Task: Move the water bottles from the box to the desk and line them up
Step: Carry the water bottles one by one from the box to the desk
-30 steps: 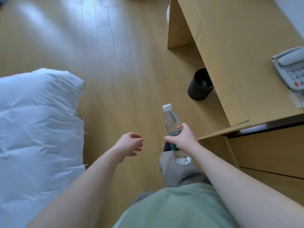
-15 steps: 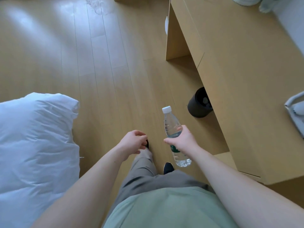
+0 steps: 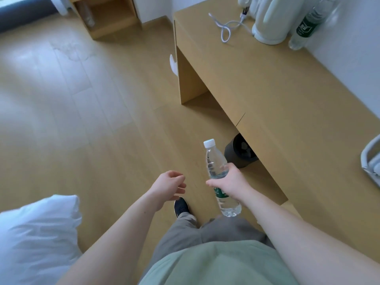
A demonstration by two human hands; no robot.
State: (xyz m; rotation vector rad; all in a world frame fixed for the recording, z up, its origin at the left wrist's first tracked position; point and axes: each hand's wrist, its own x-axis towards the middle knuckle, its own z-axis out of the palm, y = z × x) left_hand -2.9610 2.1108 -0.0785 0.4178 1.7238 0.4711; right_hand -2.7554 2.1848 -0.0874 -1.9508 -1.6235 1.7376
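1. The floor in the left half of the frame is pale wood-look plank, smooth, with a soft sheen.
2. The desk at right is matt light wood laminate.
3. The bottle at centre is clear glossy plastic with a white plastic cap and a green label; a second bottle at upper right looks alike.
4. The kettle at top right is smooth white plastic.
5. The bin under the desk is matt black.
6. The bedding at lower left is white, creased cloth.
7. The trousers are grey woven cloth.

Bottle labels — no legible text
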